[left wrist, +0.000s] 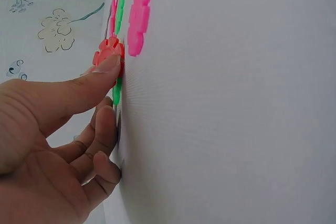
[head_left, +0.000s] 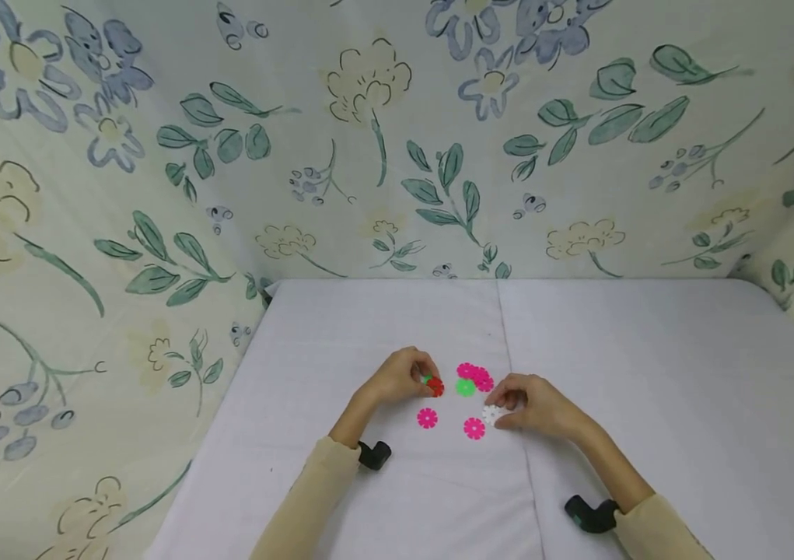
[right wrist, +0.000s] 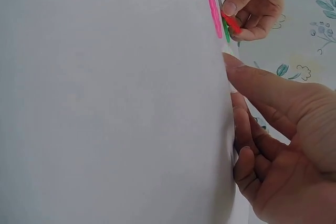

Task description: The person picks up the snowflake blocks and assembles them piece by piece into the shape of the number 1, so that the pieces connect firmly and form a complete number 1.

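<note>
My left hand [head_left: 402,376] pinches a red flower-shaped plastic disc [head_left: 435,386], tilted up in the left wrist view with the thumb across its face. Close to it, a green disc [left wrist: 117,92] shows partly behind the fingers; whether they touch it cannot be told. My right hand [head_left: 540,404] has thumb and fingertips at a white flower-shaped disc [head_left: 491,414] low on the cloth, gripping its edge. In the right wrist view the thumb hides most of that disc. Between the hands lie a bright green disc [head_left: 465,387] and overlapping pink discs [head_left: 480,379].
Nearer the body, one pink disc [head_left: 428,418] lies by the left hand and another pink disc [head_left: 474,428] beside the white one. White cloth [head_left: 341,327] with a long crease covers the table. A floral curtain [head_left: 369,194] hangs behind and at the sides.
</note>
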Tool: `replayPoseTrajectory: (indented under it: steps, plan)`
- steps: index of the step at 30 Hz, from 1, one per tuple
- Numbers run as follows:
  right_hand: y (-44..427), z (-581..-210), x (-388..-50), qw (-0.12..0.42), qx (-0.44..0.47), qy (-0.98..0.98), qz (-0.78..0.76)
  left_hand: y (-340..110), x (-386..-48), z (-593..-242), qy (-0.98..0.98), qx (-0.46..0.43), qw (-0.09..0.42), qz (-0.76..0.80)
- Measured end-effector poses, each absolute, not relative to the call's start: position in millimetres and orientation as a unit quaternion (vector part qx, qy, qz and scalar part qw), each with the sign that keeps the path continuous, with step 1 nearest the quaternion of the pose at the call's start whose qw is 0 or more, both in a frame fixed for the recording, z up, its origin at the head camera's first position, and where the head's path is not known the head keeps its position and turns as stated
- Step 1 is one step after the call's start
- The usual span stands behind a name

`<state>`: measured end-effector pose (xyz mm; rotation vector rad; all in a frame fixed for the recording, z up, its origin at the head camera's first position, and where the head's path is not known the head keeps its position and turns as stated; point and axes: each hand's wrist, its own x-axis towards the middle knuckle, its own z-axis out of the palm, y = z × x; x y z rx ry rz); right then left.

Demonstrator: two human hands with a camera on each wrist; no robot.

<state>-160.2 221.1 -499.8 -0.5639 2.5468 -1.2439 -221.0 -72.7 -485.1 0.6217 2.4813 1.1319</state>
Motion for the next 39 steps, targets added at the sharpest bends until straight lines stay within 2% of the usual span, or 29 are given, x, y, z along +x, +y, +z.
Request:
replayPoseTrajectory:
  steps: [5,13,18,26,39]
  plan:
    - [220.0,-495.8,-158.9,0.124,-0.195,0.873,-0.429,-74.9,-219.0,-484.8,0.869,0.223,0.161,0.411]
    - [223.0,-488.8,-158.7,0.128,-0.171,0.862,-0.460,-79.3,-213.5,-484.5,0.864,0.208,0.105,0.446]
    - [219.2,-484.8,-158.5,0.135,-0.144,0.834,-0.516,-80.7,-208.8,-480.5,0.841,0.217,0.107,0.484]
    - [197.6,-485.6,-157.6,0.104,-0.109,0.778,-0.610,-76.1,-200.3,-472.5,0.815,0.232,0.144,0.512]
    - [167.5,-478.5,-155.9,0.052,-0.082,0.746,-0.659,-69.5,-198.9,-470.0,0.779,0.234,0.080,0.577]
